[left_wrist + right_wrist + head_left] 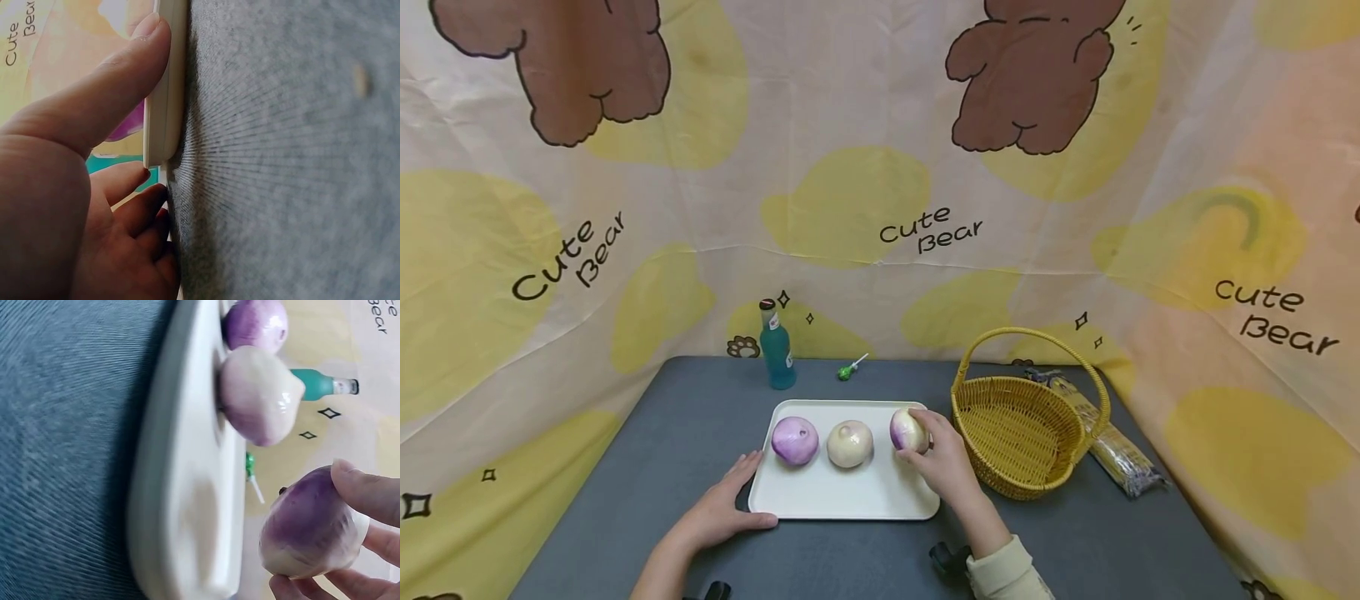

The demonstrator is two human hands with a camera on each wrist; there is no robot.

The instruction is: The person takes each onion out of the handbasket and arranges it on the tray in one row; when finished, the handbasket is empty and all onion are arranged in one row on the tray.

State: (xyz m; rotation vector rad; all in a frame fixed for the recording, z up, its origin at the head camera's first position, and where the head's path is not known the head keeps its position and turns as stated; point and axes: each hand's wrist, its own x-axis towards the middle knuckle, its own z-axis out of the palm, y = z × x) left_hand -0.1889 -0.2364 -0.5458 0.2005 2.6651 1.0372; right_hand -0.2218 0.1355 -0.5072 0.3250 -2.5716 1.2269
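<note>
My right hand (946,460) grips a purple-and-white onion (312,528) between thumb and fingers. In the right wrist view this onion hangs above the right end of a white tray (850,500), apart from it. A purple onion (794,441) sits on the tray's left side, and a paler onion (850,443) lies at its middle. At the tray's near left corner rests my left hand (718,510), thumb against the front rim and fingers spread along the left side. The left wrist view shows the thumb (119,81) lying along the tray's edge.
Right of the tray stands a yellow wicker basket (1018,433) with a tall handle. Behind it lies a long clear-wrapped package (1120,454). A blue-green bottle (777,354) and a green lollipop (847,371) are at the back of the grey table (700,425).
</note>
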